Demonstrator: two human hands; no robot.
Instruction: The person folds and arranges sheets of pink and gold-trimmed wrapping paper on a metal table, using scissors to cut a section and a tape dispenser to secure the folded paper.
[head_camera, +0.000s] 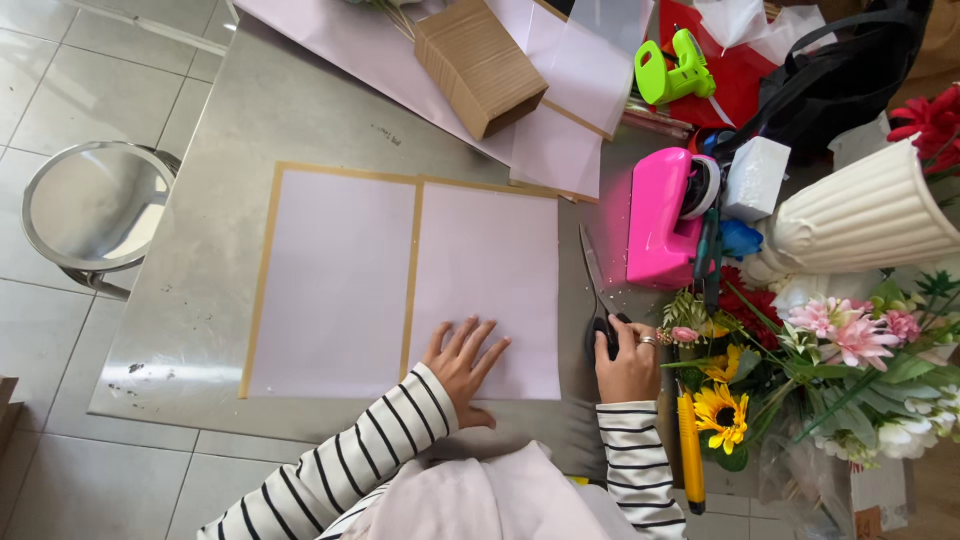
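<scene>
Head view shows the black-handled scissors (597, 300) lying on the grey desk (250, 110) just right of the pale pink sheets (410, 285), blades pointing to the far side; the right hand (628, 362) grips their handles at the near end. The left hand (463, 362) rests flat, fingers spread, on the near edge of the paper. Right of the scissors are a pink tape dispenser (658, 218), flowers (800, 360) and a white ribbed vase (865, 215); a round stool (95, 205) stands on the tiled floor at left.
</scene>
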